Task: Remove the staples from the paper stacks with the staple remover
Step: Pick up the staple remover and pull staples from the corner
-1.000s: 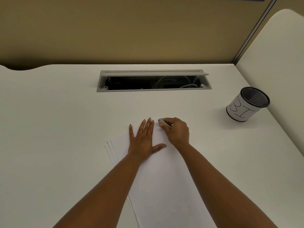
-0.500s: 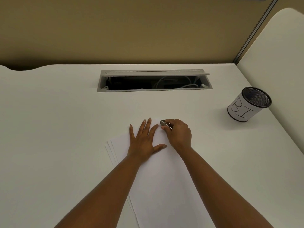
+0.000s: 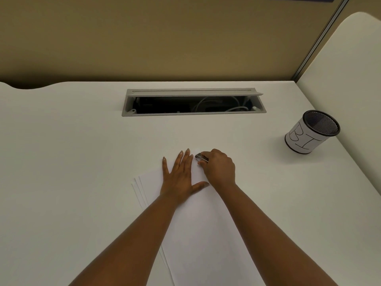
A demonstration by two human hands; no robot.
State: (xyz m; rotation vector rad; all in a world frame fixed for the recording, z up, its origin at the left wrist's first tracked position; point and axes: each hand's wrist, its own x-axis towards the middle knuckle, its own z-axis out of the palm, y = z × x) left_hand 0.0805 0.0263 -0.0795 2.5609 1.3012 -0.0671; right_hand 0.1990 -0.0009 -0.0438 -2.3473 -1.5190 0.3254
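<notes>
A stack of white paper sheets [image 3: 202, 228] lies on the white desk, its far corner pointing away from me, with lower sheets fanned out at the left edge. My left hand [image 3: 179, 178] presses flat on the stack, fingers spread. My right hand [image 3: 218, 168] grips a small metal staple remover [image 3: 201, 157], whose tip rests at the far corner of the paper just right of my left fingertips. The staple itself is too small to see.
A black mesh pen cup [image 3: 309, 132] with a white paper label stands at the right. An open grey cable tray [image 3: 193, 103] with cables sits in the desk [image 3: 61, 162] behind the paper. A tan partition wall rises at the desk's far edge.
My right hand with the staple remover has shifted slightly at the paper's far corner. My left hand stays pressed flat on the stack.
</notes>
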